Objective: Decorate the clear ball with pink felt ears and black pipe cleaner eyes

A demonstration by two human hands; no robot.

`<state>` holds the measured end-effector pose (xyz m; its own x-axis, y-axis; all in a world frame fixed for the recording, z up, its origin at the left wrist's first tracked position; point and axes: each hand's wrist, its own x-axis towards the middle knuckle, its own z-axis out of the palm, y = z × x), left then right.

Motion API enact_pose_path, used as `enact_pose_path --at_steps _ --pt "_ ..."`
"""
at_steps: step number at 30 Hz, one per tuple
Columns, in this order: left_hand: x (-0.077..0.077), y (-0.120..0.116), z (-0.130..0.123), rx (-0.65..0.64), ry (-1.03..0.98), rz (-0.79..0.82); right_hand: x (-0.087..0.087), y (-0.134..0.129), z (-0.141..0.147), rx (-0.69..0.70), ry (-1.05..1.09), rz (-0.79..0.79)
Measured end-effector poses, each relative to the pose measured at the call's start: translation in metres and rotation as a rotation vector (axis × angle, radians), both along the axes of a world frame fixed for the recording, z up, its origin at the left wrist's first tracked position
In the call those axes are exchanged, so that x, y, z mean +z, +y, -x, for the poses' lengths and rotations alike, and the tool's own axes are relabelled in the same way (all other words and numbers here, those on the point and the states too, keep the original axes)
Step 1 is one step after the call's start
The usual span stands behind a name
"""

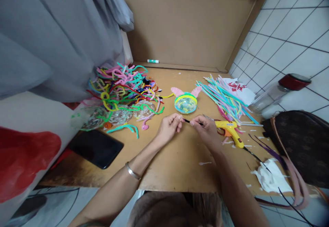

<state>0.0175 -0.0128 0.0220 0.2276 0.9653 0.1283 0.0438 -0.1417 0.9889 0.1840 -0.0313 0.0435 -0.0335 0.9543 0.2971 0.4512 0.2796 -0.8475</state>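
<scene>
Between my two hands stretches a short, thin black strip (186,121), which looks like a pipe cleaner. My left hand (169,127) pinches its left end, and the fingers of my right hand (205,127) are closed on the other end. Just beyond them stands a clear round ornament (185,104), banded in green, yellow and blue, with two pink fuzzy ears. A yellow glue gun (232,131) lies right beside my right hand, its nozzle hidden behind that hand.
At the left are a tangled heap of coloured pipe cleaners (123,83), clear plastic pieces (119,114) and a black phone (96,148). Straight pipe cleaners (223,93), a bottle (280,91), a brown bag (300,144) and a crumpled tissue (272,176) occupy the right. A glue stick (153,61) lies at the back.
</scene>
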Motion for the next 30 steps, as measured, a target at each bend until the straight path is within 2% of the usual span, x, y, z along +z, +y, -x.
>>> enact_pose_path --at_steps 2,5,8,10,12,16,19,21,26,30 --pt "0.001 0.002 0.003 0.096 0.064 -0.112 -0.003 0.001 -0.002 -0.019 -0.051 -0.015" --pt "0.000 0.004 0.007 0.181 0.247 -0.404 -0.009 0.001 -0.004 -0.067 -0.215 -0.070" --pt "-0.006 0.004 0.007 0.112 0.389 -0.663 -0.015 0.000 -0.003 -0.121 -0.442 -0.143" --pt "-0.011 0.003 0.006 0.059 0.490 -0.745 -0.017 -0.001 -0.002 -0.128 -0.567 -0.196" --pt "-0.016 0.003 0.006 0.039 0.615 -0.762 -0.018 -0.001 -0.001 -0.101 -0.657 -0.259" --pt "-0.018 0.002 0.004 0.019 0.759 -0.692 -0.018 0.000 0.001 -0.035 -0.743 -0.364" --pt "-0.016 0.001 0.002 0.005 0.708 -0.585 -0.018 0.001 0.000 -0.006 -0.742 -0.392" --pt "-0.015 0.001 0.000 0.013 0.572 -0.457 -0.018 0.002 0.000 -0.010 -0.693 -0.386" --pt "-0.008 0.000 -0.007 0.075 0.074 0.001 -0.017 0.000 0.001 -0.069 -0.479 -0.311" --pt "-0.001 -0.003 -0.013 0.146 -0.258 0.229 -0.014 -0.005 0.010 -0.065 -0.282 -0.204"
